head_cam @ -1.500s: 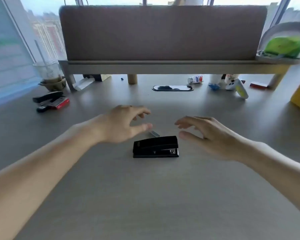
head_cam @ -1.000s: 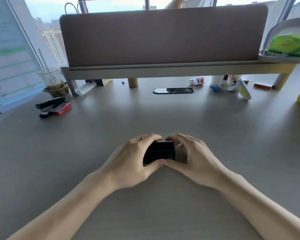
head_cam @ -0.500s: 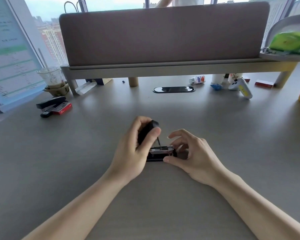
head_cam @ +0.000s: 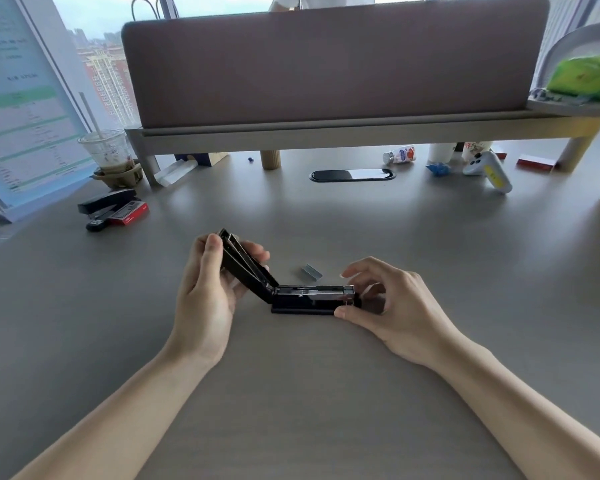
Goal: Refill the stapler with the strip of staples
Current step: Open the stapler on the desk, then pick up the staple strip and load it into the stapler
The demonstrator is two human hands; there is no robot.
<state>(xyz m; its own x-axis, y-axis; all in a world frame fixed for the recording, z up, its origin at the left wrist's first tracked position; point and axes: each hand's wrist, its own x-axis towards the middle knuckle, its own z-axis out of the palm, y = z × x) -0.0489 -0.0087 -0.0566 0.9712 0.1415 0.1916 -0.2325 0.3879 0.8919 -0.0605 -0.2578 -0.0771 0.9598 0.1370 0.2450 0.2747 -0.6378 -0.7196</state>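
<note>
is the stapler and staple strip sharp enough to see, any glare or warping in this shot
Head view: the open stapler and staple strip are reasonably sharp; bright windows wash out the top; wide-angle bending curves the divider panel and edges; soft shadows under both hands.

Stapler now swung wide open, lid tilted far back to the left in the left hand, where half a second ago only partly raised. Strip of staples uncovered again on the tabletop. Right hand shifted onto the front end of the base.

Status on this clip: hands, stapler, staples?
Left hand holds stapler lid open. Right hand steadies its front. Staples loose on desk behind. Nothing blocking.
</note>
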